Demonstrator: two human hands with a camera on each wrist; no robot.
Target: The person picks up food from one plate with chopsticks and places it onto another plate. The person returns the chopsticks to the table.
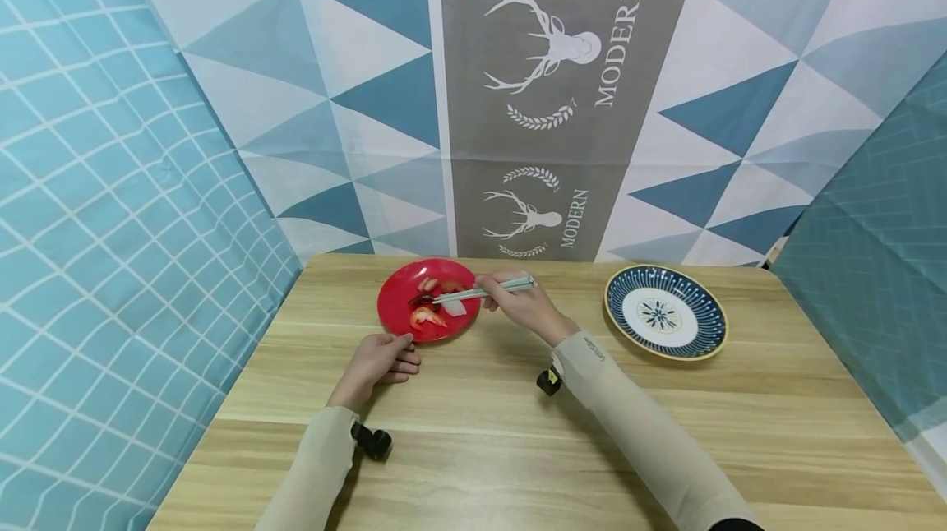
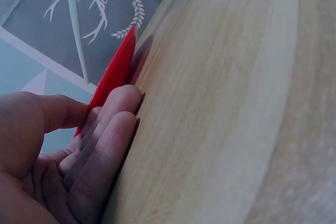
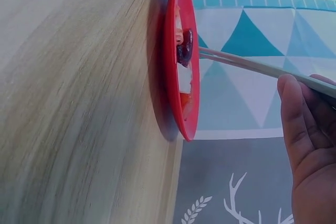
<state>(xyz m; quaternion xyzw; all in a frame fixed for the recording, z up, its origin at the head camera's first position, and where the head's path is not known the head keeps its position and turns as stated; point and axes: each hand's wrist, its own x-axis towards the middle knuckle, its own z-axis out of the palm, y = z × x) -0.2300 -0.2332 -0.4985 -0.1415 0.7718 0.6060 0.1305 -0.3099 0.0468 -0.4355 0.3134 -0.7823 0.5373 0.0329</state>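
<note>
A red plate [image 1: 395, 288] lies on the table at the left, bearing several bits of food. Among them are an orange-and-white shrimp [image 1: 427, 317], a dark glossy piece [image 3: 187, 48] and a whitish piece [image 1: 455, 308]. My left hand [image 1: 379, 361] pinches the plate's near rim between thumb and fingers; in the left wrist view the plate [image 2: 113, 74] shows edge-on. Held in my right hand [image 1: 524, 306] is a pair of pale green chopsticks [image 1: 473, 294]. Their tips are at the dark piece; whether they grip it I cannot tell.
A blue-and-white patterned plate [image 1: 666, 346] with a yellowish rim stands to the right on the wooden table [image 1: 473, 449]. Behind the table hangs a patterned cloth [image 1: 385, 103], with a blue gridded cloth [image 1: 111, 227] along the left side.
</note>
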